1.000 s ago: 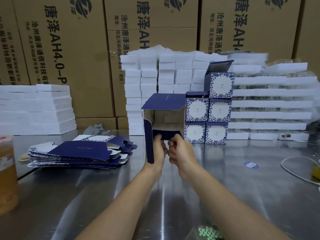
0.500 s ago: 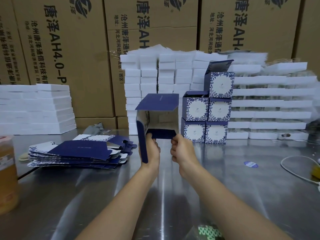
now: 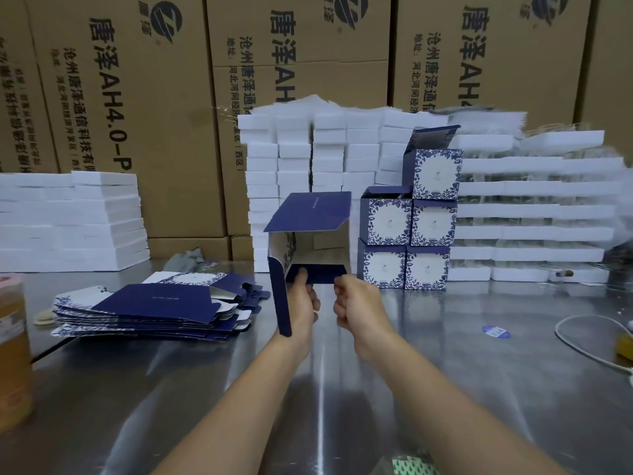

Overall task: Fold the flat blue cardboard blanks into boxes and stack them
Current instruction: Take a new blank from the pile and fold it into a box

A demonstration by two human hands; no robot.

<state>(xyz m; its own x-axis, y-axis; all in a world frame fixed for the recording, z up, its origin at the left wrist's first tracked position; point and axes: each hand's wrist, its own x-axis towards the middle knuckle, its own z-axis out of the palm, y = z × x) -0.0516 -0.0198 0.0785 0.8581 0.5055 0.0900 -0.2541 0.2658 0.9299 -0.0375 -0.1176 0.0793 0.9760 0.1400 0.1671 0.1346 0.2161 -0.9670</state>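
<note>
Left hand and right hand pinched the box flap — a slip might knock the stack at two o'clock.

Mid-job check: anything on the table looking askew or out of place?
The top box of the finished stack has its lid flap sticking up, not closed. The pile of flat blanks is splayed, edges uneven. Nothing looks spilled or damaged.

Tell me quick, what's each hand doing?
Left hand: holds the half-folded blue box, thumb on its bottom flap.
Right hand: pinches that flap's right end.
</note>
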